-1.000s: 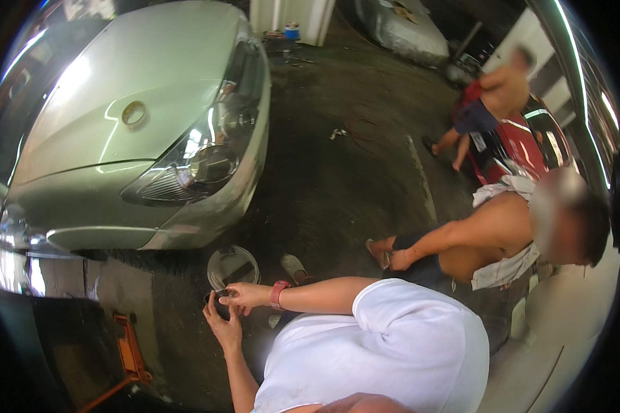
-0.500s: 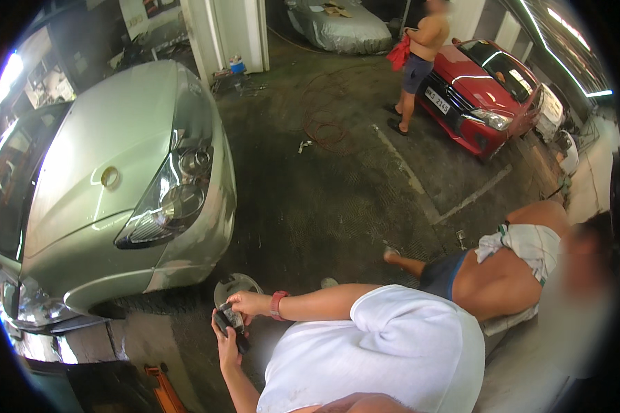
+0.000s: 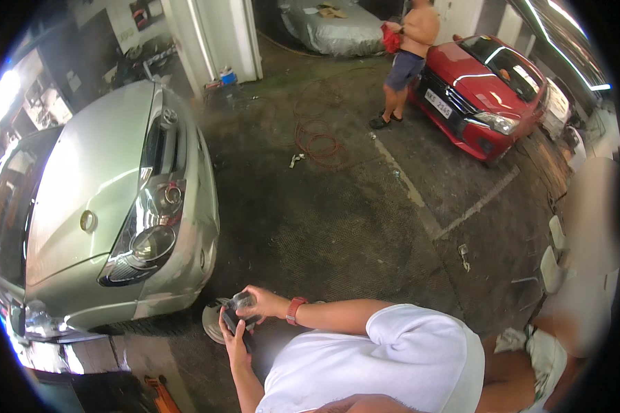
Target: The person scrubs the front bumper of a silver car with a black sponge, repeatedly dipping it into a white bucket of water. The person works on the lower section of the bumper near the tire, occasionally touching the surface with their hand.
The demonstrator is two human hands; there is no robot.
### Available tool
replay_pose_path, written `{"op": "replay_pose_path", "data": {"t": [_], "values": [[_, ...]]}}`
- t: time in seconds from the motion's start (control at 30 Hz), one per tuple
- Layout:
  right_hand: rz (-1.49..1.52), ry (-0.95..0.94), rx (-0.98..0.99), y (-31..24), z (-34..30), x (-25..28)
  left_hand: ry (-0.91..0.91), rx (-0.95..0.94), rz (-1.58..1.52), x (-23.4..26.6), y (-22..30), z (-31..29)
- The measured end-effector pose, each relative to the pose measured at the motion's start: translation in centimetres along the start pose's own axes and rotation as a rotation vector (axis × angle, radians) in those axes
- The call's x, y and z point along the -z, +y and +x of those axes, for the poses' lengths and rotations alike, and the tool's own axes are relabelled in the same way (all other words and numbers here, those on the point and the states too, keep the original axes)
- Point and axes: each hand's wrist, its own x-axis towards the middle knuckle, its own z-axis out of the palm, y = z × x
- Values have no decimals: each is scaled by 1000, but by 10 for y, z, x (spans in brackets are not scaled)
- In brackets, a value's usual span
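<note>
In front of my chest, my left hand (image 3: pixel 236 341) is closed round a black, grip-shaped object (image 3: pixel 231 319). My right hand (image 3: pixel 269 303), with a red watch on its wrist, has its fingers on a greyish rounded piece (image 3: pixel 243 303) at the top of that object. I cannot make out exactly what the object is. Beyond my hands a pale round disc (image 3: pixel 213 322) lies low beside the front wheel of a light green car (image 3: pixel 89 158). A roll of tape (image 3: pixel 87 220) rests on the car's bonnet.
A shirtless person (image 3: pixel 406 62) stands by a red car (image 3: pixel 468 96). Another person with a pale cloth (image 3: pixel 541 358) is close on my right. A reddish hose (image 3: pixel 317 141) lies coiled on the floor. A covered car (image 3: pixel 334 31) stands behind; an orange jack-like tool (image 3: pixel 162 396) is lower left.
My right hand has shifted slightly right and up, and the greyish piece shows more. The person on my right has moved lower in view. The view has turned a little.
</note>
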Motion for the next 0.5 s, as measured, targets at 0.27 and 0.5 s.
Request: {"op": "replay_pose_path", "data": {"t": [0.27,0.5], "values": [[220,183,42,-27,-5,85,4,143,-464,-40,4,27],[336,-74,11,-71,8,122,-113,144,-875,-92,-25,54]]}}
